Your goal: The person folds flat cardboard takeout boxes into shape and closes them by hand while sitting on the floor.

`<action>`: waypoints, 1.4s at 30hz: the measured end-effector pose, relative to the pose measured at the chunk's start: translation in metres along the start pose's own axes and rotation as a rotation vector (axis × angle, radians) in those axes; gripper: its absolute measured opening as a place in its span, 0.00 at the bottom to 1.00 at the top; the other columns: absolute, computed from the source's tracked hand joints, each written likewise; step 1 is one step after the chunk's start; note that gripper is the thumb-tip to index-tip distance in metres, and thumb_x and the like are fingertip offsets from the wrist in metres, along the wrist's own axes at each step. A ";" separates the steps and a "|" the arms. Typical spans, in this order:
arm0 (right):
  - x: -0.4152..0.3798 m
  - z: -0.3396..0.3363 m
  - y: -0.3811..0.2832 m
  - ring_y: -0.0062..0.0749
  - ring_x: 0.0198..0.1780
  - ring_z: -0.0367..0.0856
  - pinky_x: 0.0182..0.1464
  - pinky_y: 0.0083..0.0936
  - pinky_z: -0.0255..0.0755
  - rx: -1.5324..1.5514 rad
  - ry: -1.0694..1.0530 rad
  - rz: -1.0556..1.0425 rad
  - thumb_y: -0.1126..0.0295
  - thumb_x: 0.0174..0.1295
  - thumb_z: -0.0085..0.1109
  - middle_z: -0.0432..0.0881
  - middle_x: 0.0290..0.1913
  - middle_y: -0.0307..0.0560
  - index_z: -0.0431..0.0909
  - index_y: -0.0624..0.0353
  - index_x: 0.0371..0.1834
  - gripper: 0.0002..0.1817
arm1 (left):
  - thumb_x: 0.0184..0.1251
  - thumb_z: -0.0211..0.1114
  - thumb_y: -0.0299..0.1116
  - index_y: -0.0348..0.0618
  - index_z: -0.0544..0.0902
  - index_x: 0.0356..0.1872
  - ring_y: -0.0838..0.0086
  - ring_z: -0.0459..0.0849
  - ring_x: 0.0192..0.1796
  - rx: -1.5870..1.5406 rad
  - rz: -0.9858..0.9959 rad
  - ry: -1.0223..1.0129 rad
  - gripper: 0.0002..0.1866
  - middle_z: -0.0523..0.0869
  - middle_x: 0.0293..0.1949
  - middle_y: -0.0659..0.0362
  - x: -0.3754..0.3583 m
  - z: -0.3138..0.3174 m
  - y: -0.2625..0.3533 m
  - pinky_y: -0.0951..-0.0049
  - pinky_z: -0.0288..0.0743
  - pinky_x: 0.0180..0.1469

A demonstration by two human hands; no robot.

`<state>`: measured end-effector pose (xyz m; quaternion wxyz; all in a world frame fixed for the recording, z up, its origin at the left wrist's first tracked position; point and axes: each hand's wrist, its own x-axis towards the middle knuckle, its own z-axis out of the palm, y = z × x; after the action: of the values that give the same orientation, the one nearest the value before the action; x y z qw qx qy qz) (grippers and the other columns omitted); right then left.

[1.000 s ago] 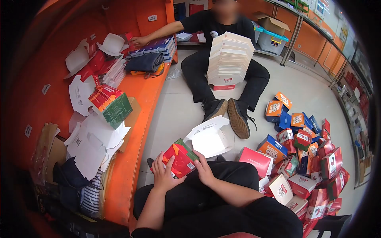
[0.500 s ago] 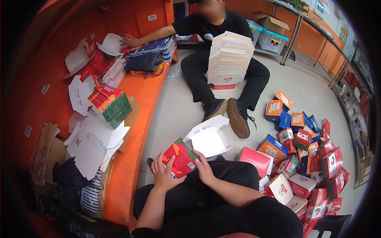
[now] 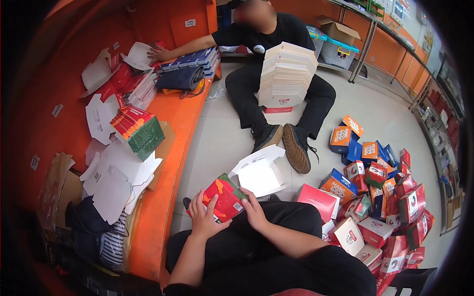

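A red and green folded box [image 3: 223, 197] rests above my lap, held between my two hands. My left hand [image 3: 206, 214] grips its left and near side, with the fingers over the red face. On the right, my right hand [image 3: 253, 209] presses against the green edge beside a small printed code. Just beyond the box, a white opened carton [image 3: 257, 172] lies on the floor with its flaps spread.
Another person [image 3: 276, 29] sits opposite, legs apart around a tall stack of cartons [image 3: 288, 76], one arm reaching onto the orange shelf [image 3: 182, 143]. A red and green box [image 3: 138, 129] stands there among white sheets. Many folded boxes [image 3: 375, 227] are heaped at right.
The other person's head and upper body have shifted slightly left, and the top of the carton stack has moved a little. My hands and the box look unchanged.
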<state>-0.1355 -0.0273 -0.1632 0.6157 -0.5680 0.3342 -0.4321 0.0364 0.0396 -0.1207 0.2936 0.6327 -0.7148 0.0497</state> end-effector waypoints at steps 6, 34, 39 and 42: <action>0.005 -0.002 0.012 0.30 0.54 0.68 0.56 0.25 0.62 0.024 0.030 0.126 0.61 0.68 0.46 0.70 0.54 0.52 0.61 0.60 0.63 0.24 | 0.34 0.76 0.54 0.53 0.55 0.68 0.44 0.54 0.67 -0.030 -0.082 -0.135 0.56 0.51 0.66 0.39 -0.002 0.003 -0.001 0.41 0.50 0.62; 0.004 0.005 0.002 0.22 0.45 0.71 0.46 0.20 0.68 0.223 0.021 0.204 0.59 0.70 0.41 0.73 0.47 0.45 0.61 0.57 0.63 0.22 | 0.31 0.77 0.50 0.50 0.60 0.64 0.44 0.54 0.64 0.031 -0.074 -0.106 0.53 0.53 0.65 0.40 -0.001 0.004 0.004 0.42 0.48 0.63; 0.009 0.002 0.015 0.24 0.43 0.70 0.46 0.21 0.66 0.140 0.041 0.177 0.57 0.70 0.39 0.73 0.46 0.46 0.62 0.58 0.62 0.23 | 0.31 0.77 0.50 0.50 0.60 0.64 0.43 0.55 0.64 0.026 -0.051 -0.082 0.53 0.53 0.64 0.40 0.001 0.006 0.004 0.42 0.49 0.63; 0.002 0.002 0.007 0.34 0.53 0.67 0.57 0.27 0.62 -0.052 0.074 0.104 0.58 0.69 0.43 0.67 0.52 0.52 0.62 0.58 0.62 0.23 | 0.31 0.77 0.50 0.50 0.60 0.64 0.43 0.55 0.65 0.054 -0.031 -0.072 0.53 0.53 0.65 0.39 -0.003 0.009 0.003 0.41 0.48 0.62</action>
<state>-0.1319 -0.0289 -0.1693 0.6097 -0.5493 0.3968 -0.4113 0.0309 0.0389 -0.1286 0.2515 0.6529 -0.7133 0.0416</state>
